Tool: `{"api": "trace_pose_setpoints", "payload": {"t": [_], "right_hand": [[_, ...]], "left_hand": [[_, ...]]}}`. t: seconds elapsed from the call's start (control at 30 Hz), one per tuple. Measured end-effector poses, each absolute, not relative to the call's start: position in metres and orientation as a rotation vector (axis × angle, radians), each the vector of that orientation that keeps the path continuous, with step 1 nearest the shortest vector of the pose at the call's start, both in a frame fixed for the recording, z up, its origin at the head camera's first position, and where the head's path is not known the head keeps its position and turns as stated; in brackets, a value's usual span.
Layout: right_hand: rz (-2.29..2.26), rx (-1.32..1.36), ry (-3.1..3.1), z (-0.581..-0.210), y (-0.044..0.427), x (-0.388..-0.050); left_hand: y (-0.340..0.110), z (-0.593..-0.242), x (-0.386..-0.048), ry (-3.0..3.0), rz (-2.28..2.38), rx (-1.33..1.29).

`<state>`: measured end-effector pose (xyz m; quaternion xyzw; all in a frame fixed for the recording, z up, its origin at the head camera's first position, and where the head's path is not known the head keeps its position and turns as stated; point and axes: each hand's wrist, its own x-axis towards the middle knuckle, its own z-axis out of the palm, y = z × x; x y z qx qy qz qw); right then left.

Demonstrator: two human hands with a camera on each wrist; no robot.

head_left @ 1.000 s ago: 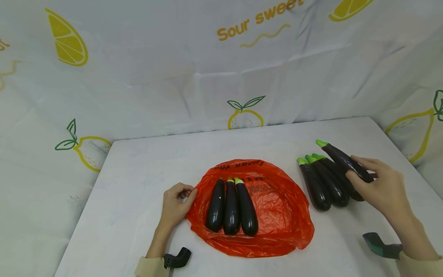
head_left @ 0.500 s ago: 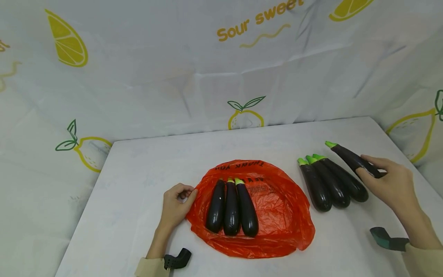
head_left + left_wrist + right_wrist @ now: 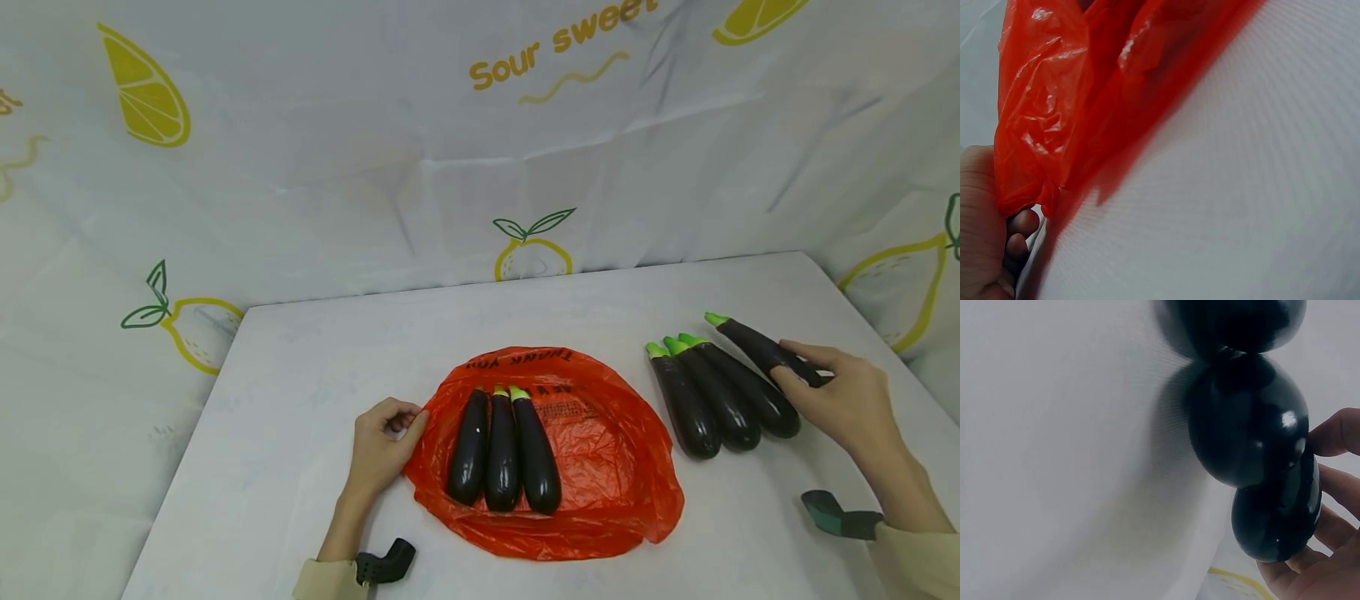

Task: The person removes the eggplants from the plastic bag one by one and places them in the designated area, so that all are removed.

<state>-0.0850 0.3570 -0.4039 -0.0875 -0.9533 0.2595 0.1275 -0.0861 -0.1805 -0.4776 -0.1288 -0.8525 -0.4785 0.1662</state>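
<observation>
Spread on the table is a red plastic bag (image 3: 600, 467) with printed lettering, and three dark eggplants (image 3: 502, 454) lie side by side on it. My left hand (image 3: 384, 442) pinches the bag's left edge; in the left wrist view the red film (image 3: 1047, 125) is gathered at the fingers. To the right of the bag, three more eggplants (image 3: 716, 400) with green stems lie fanned out. Beside them my right hand (image 3: 847, 396) grips another eggplant (image 3: 757, 346), its stem pointing away to the left. In the right wrist view fingers and thumb wrap this eggplant (image 3: 1275, 519).
The white table (image 3: 285, 433) meets a hanging cloth (image 3: 337, 167) with lemon prints along its back edge. Black wrist-worn devices sit at both wrists, the left device (image 3: 386, 562) close to the table.
My right hand has moved right with its eggplant, away from the three beside it, then settled slightly lower. The left hand and the bag stay put.
</observation>
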Motion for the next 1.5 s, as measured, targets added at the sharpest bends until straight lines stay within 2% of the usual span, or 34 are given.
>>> {"api": "trace_pose_setpoints", "payload": {"t": [1.5], "right_hand": [[0.793,-0.219,-2.934,-0.416,0.372,-0.084]], "left_hand": [[-0.176,-0.476,-0.085,-2.419,-1.363,-0.318]]}}
